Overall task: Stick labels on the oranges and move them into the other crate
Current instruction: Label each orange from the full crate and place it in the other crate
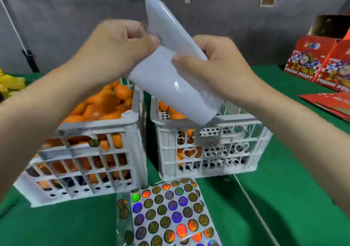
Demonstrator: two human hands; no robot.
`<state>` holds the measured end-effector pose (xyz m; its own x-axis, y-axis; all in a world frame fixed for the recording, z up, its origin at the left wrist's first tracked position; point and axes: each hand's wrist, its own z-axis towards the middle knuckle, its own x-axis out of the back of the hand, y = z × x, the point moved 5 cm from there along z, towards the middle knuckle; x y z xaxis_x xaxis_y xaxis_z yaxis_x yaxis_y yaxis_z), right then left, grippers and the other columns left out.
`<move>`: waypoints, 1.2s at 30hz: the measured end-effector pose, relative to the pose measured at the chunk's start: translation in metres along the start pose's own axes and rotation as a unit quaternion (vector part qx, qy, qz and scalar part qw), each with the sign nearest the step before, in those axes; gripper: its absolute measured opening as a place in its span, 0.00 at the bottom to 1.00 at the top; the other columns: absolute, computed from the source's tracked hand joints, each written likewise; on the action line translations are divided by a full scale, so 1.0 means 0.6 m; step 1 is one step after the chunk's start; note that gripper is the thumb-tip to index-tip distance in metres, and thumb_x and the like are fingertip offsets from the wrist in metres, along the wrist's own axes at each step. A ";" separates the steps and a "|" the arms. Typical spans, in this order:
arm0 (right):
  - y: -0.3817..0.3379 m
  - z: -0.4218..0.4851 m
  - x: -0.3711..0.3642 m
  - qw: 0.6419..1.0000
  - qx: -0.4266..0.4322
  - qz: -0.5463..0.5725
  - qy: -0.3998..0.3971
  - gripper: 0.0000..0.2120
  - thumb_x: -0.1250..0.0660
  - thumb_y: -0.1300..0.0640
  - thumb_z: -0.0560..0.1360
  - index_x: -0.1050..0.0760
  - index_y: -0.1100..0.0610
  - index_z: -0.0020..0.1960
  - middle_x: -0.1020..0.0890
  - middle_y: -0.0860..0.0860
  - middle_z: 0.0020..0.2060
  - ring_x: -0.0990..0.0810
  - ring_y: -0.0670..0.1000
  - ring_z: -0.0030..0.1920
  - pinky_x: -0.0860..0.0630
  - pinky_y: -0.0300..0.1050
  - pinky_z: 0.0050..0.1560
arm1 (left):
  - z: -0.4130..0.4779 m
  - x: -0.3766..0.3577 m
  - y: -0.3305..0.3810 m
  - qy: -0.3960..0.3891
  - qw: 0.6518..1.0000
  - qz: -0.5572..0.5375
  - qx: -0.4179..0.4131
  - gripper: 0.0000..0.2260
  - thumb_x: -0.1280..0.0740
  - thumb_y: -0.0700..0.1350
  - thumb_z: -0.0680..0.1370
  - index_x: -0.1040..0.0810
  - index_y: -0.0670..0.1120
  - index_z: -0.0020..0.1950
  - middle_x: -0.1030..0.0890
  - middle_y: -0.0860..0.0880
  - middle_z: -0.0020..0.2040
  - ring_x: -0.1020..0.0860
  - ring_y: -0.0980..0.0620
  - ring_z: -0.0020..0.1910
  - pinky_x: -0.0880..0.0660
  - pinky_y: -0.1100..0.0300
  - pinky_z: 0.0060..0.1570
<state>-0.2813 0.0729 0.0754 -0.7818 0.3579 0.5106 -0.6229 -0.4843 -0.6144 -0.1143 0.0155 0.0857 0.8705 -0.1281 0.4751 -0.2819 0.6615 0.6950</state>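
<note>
White curled sheet (pixel 166 79) pinched between left hand (pixel 115 45), right hand (pixel 216 64).

Even, diffuse overhead illumination of moderate brightness is recorded. Specular streaks are noted on the curled glossy white sheet (pixel 170 79), and rainbow glints on the flat sheet of round holographic stickers (pixel 170 213). A soft shadow is cast on the green cloth tabletop (pixel 293 170) beside the white plastic lattice crate (pixel 208 151). General softness and motion blur are observed throughout, and straight lines are bowed towards the frame edges.
</note>
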 end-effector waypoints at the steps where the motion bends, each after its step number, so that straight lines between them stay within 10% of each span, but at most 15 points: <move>1: 0.009 -0.023 -0.005 1.000 -0.024 0.009 0.002 0.08 0.30 0.57 0.76 0.22 0.63 0.44 0.23 0.48 0.34 0.26 0.42 0.31 0.31 0.35 0.32 | -0.019 -0.008 -0.011 -0.007 1.000 0.000 0.015 0.09 0.33 0.48 0.81 0.17 0.49 0.44 0.15 0.57 0.37 0.19 0.61 0.36 0.24 0.66 0.36; 9: 0.095 -0.237 -0.066 0.938 -0.247 0.237 -0.061 0.06 0.25 0.59 0.72 0.19 0.55 0.48 0.14 0.57 0.42 0.15 0.54 0.36 0.19 0.47 0.36 | -0.228 -0.106 -0.096 -0.060 0.992 -0.026 0.103 0.12 0.36 0.52 0.82 0.22 0.50 0.41 0.25 0.47 0.27 0.27 0.54 0.25 0.30 0.64 0.24; 14: 0.156 -0.302 -0.108 0.908 -0.351 0.164 -0.161 0.08 0.24 0.48 0.69 0.21 0.50 0.41 0.14 0.52 0.38 0.15 0.51 0.35 0.24 0.39 0.32 | -0.285 -0.149 -0.142 -0.105 0.983 0.000 0.149 0.07 0.38 0.53 0.82 0.21 0.55 0.53 0.17 0.52 0.39 0.20 0.55 0.32 0.21 0.57 0.28; 18: 0.201 -0.315 -0.102 0.920 -0.351 0.088 -0.150 0.06 0.27 0.50 0.74 0.20 0.49 0.41 0.14 0.51 0.37 0.16 0.53 0.32 0.25 0.39 0.29 | -0.317 -0.123 -0.148 -0.058 0.981 0.176 0.059 0.09 0.36 0.53 0.79 0.24 0.60 0.58 0.22 0.67 0.46 0.21 0.65 0.43 0.21 0.67 0.39; 22: 0.240 -0.332 -0.085 0.920 -0.366 0.041 -0.133 0.08 0.26 0.49 0.73 0.21 0.51 0.38 0.16 0.50 0.33 0.19 0.49 0.27 0.29 0.35 0.25 | -0.380 -0.149 -0.167 -0.199 0.957 0.207 0.039 0.04 0.35 0.56 0.77 0.22 0.58 0.45 0.21 0.64 0.43 0.24 0.67 0.45 0.27 0.72 0.45; 25: 0.262 -0.347 -0.095 0.905 -0.390 0.027 -0.165 0.08 0.26 0.48 0.72 0.20 0.52 0.39 0.15 0.49 0.35 0.18 0.48 0.30 0.24 0.41 0.29 | -0.410 -0.188 -0.192 -0.301 0.932 0.190 0.070 0.21 0.36 0.67 0.75 0.23 0.60 0.64 0.27 0.66 0.63 0.34 0.70 0.64 0.42 0.72 0.66; 28: 0.273 -0.357 -0.101 0.908 -0.379 -0.015 -0.180 0.06 0.27 0.46 0.72 0.21 0.46 0.41 0.16 0.46 0.36 0.19 0.44 0.32 0.24 0.46 0.33 | -0.414 -0.203 -0.211 -0.342 0.914 0.200 0.091 0.31 0.39 0.74 0.72 0.34 0.65 0.73 0.40 0.70 0.71 0.46 0.73 0.69 0.57 0.79 0.62; 36: 0.280 -0.360 -0.112 0.914 -0.346 -0.030 -0.210 0.03 0.29 0.44 0.73 0.22 0.40 0.45 0.16 0.40 0.40 0.17 0.42 0.37 0.18 0.54 0.43 | -0.397 -0.208 -0.216 -0.339 0.919 0.198 0.028 0.27 0.42 0.74 0.74 0.36 0.68 0.71 0.40 0.71 0.71 0.44 0.72 0.69 0.46 0.73 0.64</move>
<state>-0.3393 0.1402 -0.1920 -0.7572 -0.0406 0.6520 -0.6456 0.1987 -0.7374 -0.0904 0.1216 -0.1925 0.2491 -0.3299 0.9106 -0.5597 0.7183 0.4133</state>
